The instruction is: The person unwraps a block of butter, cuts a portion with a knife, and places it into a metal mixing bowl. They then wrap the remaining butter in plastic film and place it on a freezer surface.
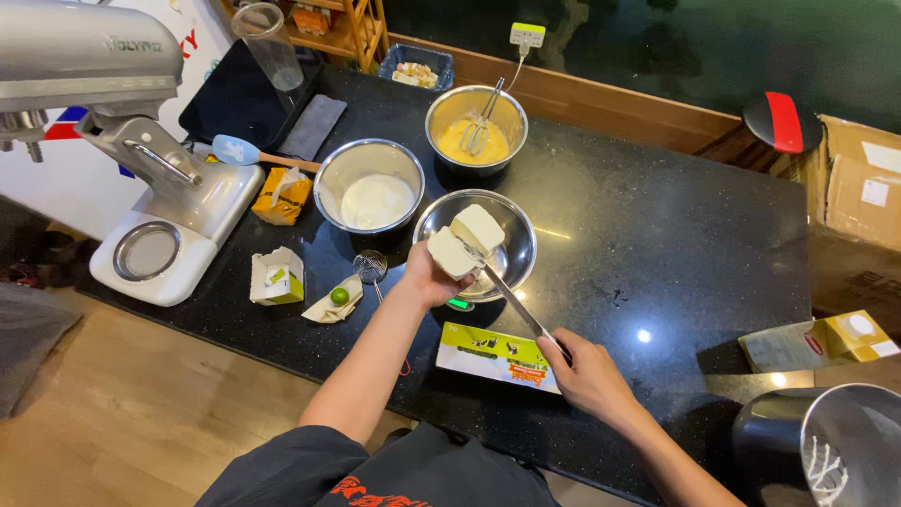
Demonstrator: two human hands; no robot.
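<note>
My left hand [427, 280] holds a pale cream block [450, 253] over a steel bowl [511, 272]. A second cut piece of the same block [478, 228] sits on the blade above the bowl. My right hand [587, 371] grips the handle of a long knife [511, 299], whose blade reaches up between the two pieces. The bowl stands on a small scale with a green display [459, 303]. A flat green and white box [496, 356] lies on the black counter [657, 253] just below both hands.
A bowl of white cream [370, 188] and a bowl of yellow batter with a whisk [475, 120] stand behind. A stand mixer [141, 178] sits at left, with cartons [277, 277], a small strainer [370, 267], a lime half [339, 296] and a blue spatula [236, 150] nearby. A mixer bowl [835, 441] is at lower right.
</note>
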